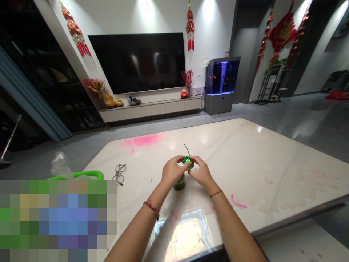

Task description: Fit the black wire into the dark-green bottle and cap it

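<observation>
Both of my hands meet over the middle of a white marble table (245,153). My left hand (172,171) and my right hand (200,171) are closed in a pinch on a small shiny green object (187,160) with a thin dark wire sticking up from it. Just below my hands a dark green cylinder (180,183) stands on the table, partly hidden by my left hand. A red string bracelet circles each wrist.
A pair of glasses (119,173) lies on the table at the left. Pink stains mark the tabletop at the far left and near right. A green-rimmed container (79,176) sits at the left edge. A TV, a cabinet and a fish tank (221,84) stand beyond.
</observation>
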Available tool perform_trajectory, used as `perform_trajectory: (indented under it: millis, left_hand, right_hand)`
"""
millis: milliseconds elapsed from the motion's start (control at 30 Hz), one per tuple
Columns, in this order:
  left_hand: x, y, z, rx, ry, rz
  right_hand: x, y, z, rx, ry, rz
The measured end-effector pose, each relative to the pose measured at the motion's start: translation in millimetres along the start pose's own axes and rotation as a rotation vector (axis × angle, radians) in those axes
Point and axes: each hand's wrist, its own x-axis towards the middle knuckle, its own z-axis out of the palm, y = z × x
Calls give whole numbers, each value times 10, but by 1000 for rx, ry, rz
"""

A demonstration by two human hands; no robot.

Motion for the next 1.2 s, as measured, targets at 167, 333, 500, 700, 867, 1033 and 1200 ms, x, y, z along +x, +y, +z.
perform_trajectory:
  millis: [167,333,500,700,867,1033,1200]
  left_hand:
    - [34,-22,3,-31,-11,3]
    - [73,-158,2,-152,-40,-21]
    - [77,-197,-36,-271,-91,-30]
    - [63,-119,-92,-352,-54,-42]
    - [15,-53,-121,-327,97,115]
    - [-35,-22,-78,-266,185,229]
    - [-51,-31,-40,-175,180,295]
  right_hand:
    - [6,7,2,26,18,1]
    - [10,-4,6,115,47,56]
    - [22,15,7,227,52,93]
    - [25,68,20,376,34,212]
    - [23,6,43,601,13,348]
    - [1,-115,45,782,10,479]
    - [-8,-108,70,890,16,479]
